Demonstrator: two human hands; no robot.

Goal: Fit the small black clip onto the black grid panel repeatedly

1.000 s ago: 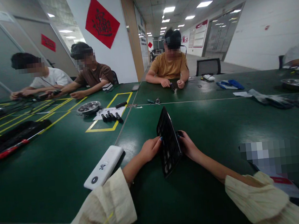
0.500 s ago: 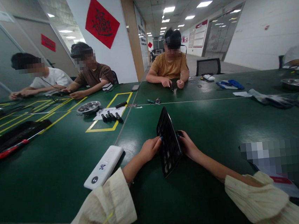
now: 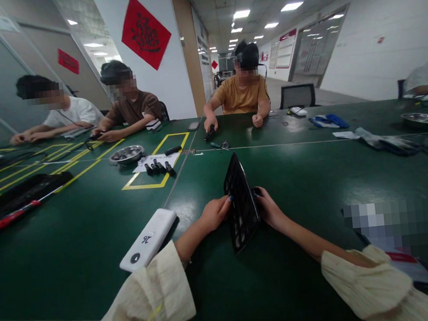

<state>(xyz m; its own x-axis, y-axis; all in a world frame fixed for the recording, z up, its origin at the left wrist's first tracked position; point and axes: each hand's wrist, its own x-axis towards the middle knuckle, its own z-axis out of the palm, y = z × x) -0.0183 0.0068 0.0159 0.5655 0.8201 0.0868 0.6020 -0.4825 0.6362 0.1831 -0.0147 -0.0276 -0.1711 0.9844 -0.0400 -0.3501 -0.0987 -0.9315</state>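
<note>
A thin black panel (image 3: 243,213) with rows of recesses on its face stands tilted on edge above the table in front of me. My left hand (image 3: 216,213) grips it from the left, thumb against the recessed face. From the other side my right hand (image 3: 271,210) is closed at the panel's right edge, its fingertips partly hidden. A small dark piece (image 3: 257,191) shows at those fingertips; whether it belongs to the panel I cannot tell. Left of my left forearm lies a white power bank (image 3: 149,240) marked 26.
Black cylindrical parts (image 3: 159,167) stand on paper near a metal bowl (image 3: 127,154). A red-handled screwdriver (image 3: 17,215) lies at the left, gloves (image 3: 382,140) at the right. A booklet (image 3: 409,263) is near my right sleeve. Several people sit around the green table (image 3: 210,277).
Both my hands and the panel hold nearly still. Across the table, the person in the tan shirt has moved one hand leftward with a black object in it.
</note>
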